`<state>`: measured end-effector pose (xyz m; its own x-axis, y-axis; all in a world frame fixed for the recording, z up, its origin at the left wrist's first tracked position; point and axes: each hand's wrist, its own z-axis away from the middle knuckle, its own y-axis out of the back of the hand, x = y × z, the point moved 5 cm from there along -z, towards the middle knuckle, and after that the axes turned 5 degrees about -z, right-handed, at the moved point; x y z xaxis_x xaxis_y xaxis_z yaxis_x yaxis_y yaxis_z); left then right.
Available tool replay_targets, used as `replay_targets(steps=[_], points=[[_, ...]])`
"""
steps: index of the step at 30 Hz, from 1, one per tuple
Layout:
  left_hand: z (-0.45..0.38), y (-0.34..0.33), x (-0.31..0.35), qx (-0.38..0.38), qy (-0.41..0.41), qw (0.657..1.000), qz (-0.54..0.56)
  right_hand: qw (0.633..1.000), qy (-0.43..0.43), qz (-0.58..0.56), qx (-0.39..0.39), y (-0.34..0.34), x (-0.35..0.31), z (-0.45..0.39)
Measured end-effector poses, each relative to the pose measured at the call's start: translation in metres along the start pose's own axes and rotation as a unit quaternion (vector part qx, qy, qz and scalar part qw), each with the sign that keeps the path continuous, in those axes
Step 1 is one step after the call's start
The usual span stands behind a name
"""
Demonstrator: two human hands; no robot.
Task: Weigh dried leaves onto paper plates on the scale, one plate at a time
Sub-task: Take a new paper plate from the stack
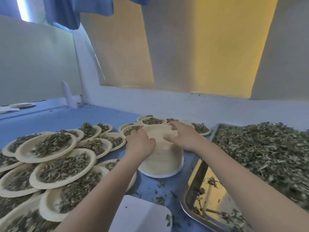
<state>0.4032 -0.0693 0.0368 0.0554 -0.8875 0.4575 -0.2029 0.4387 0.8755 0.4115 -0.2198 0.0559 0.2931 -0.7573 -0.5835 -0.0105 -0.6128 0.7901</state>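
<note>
Paper plates stack [161,158] gripped by left hand [139,144] and right hand [181,137], blue table [66,118], yellow wall [225,47]

One view only, so we have no overlap to report. We look from head height, forward and down across a blue table [70,119], wide-angle with bent edges. Both forearms run in from the bottom edge; the left hand [139,144] and right hand [182,137] sit near frame centre, fairly close to us. Beyond the fingertips [173,125] we face a wall [167,101] and yellow panels [225,44]. Left of the fingers lie filled plates [50,148], right of them a metal tray [190,195], nearer us than the fingers a white scale [142,213].
</note>
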Motion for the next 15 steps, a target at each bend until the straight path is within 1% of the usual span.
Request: replay_targets(steps=[3, 8, 10, 13, 15], points=[[-0.01, -0.006, -0.004, 0.011, 0.006, 1.0, -0.006, 1.0, -0.019, 0.007, 0.009, -0.01, 0.016, -0.008], [-0.021, -0.013, -0.013, 0.01, 0.023, 0.998, 0.055, 0.999, -0.033, 0.004, 0.04, -0.017, 0.028, -0.019], [-0.024, -0.014, -0.015, 0.005, 0.017, 0.998, 0.061, 0.998, -0.046, 0.003, 0.053, -0.016, 0.032, -0.022], [-0.025, -0.012, -0.013, 0.01, 0.002, 0.999, 0.035, 0.996, -0.082, 0.004, 0.033, -0.019, 0.035, -0.024], [-0.023, -0.008, -0.01, 0.017, -0.005, 1.0, 0.004, 0.996, -0.09, 0.012, 0.021, -0.019, 0.034, -0.025]])
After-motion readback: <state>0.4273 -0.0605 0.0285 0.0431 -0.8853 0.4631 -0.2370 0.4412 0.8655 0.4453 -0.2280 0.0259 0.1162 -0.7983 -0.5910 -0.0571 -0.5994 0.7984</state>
